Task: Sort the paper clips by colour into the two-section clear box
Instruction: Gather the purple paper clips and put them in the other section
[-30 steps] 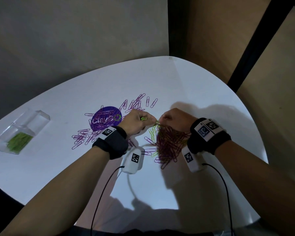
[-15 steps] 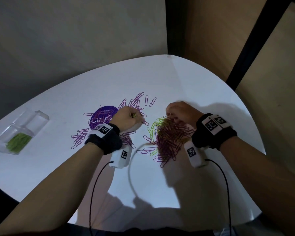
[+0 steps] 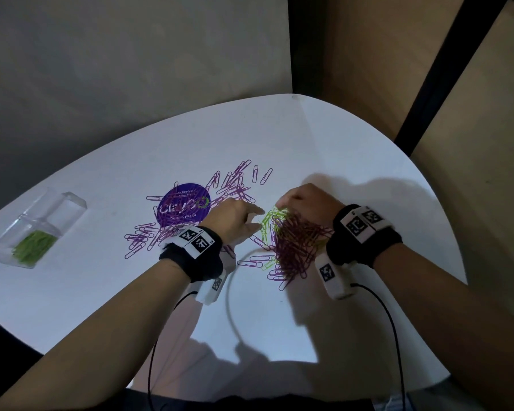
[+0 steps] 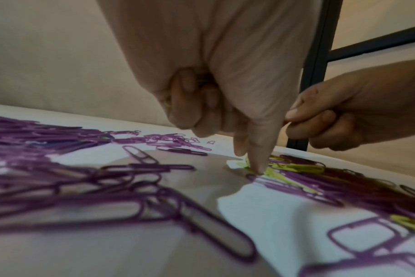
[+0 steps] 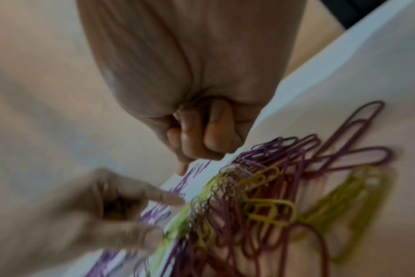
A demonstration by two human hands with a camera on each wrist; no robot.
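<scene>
A mixed heap of purple and green paper clips [image 3: 297, 241] lies in front of my right wrist. Green clips [image 3: 269, 223] show at its left edge. My left hand [image 3: 257, 216] reaches to them; in the left wrist view its index finger and thumb [image 4: 256, 166] touch the green clips [image 4: 280, 175], while its other fingers curl over glimpses of green in the palm. My right hand [image 3: 281, 204] has curled fingers at the heap's far edge; no clip shows between them. The clear box [image 3: 63, 209] stands far left, with green clips [image 3: 34, 243] in its near section.
Loose purple clips [image 3: 232, 185] spread over and around a round purple disc [image 3: 184, 207] behind my left hand. A thin white cable loop [image 3: 229, 292] curves between my wrists. The white table [image 3: 339, 149] ends at a wall behind and a dark post at the right.
The hands met over the heap a second ago, then parted. My left hand swung left over the purple clips and is back at the green ones. My right hand moved to the heap's far edge.
</scene>
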